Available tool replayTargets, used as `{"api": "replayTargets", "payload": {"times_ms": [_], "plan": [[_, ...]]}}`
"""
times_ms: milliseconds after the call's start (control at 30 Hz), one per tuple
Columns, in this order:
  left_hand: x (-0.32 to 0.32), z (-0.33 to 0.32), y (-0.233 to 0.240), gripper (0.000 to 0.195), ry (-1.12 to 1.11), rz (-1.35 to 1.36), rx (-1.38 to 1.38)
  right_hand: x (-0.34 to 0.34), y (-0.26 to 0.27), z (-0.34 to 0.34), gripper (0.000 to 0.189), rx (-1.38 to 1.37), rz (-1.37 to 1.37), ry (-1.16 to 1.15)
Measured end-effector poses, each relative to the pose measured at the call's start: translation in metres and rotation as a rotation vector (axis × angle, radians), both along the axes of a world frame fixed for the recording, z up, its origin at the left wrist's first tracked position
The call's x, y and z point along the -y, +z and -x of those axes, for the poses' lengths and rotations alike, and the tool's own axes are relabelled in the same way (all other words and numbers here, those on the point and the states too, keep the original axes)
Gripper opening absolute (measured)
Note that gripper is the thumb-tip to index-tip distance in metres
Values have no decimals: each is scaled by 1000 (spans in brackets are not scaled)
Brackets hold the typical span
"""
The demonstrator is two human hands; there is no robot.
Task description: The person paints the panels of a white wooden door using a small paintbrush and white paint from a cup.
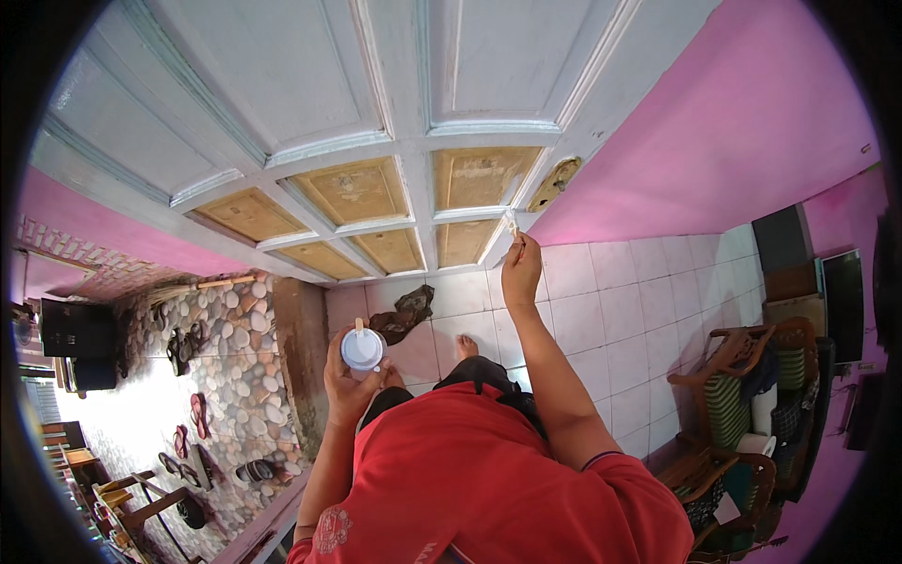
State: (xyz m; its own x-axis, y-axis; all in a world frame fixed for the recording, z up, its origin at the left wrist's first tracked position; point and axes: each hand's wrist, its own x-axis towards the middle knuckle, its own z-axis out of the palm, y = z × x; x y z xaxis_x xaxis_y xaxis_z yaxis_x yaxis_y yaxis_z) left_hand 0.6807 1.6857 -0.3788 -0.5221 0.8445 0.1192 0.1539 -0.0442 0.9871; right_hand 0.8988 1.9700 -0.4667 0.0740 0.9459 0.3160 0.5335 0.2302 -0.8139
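My left hand [347, 391] is wrapped around a small round can of pale paint [363, 350]. A flat wooden stick [359, 325] pokes up over the can's far rim. My right hand [522, 273] grips a small paintbrush [512, 224], its pale tip at the panelled wooden door [412, 158], just below the lock plate [555, 185]. White-grey coating covers the door's frame and its upper panels. Several lower panels [486, 176] show yellow-brown, with pale smears on some of them. My fingers hide most of the brush handle.
A crumpled dark plastic bag [405, 314] lies on the white floor tiles [578, 275] near my feet. Left, beyond a raised sill [299, 352], several sandals [199, 416] rest on pebble-patterned flooring. Carved wooden chairs [733, 395] stand right, by a pink wall [705, 141].
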Motion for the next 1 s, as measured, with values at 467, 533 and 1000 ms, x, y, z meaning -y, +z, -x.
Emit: {"api": "replayTargets", "payload": {"times_ms": [467,533,1000], "plan": [[-6,3,8,72,-42,-8,-56,6,50,-1,26,71,-176,25],[-6,5,6,72,-43,4,-49,0,39,2,26,116,-185,37],[-3,11,2,73,-55,22,-98,14,57,11,29,253,-234,13]]}}
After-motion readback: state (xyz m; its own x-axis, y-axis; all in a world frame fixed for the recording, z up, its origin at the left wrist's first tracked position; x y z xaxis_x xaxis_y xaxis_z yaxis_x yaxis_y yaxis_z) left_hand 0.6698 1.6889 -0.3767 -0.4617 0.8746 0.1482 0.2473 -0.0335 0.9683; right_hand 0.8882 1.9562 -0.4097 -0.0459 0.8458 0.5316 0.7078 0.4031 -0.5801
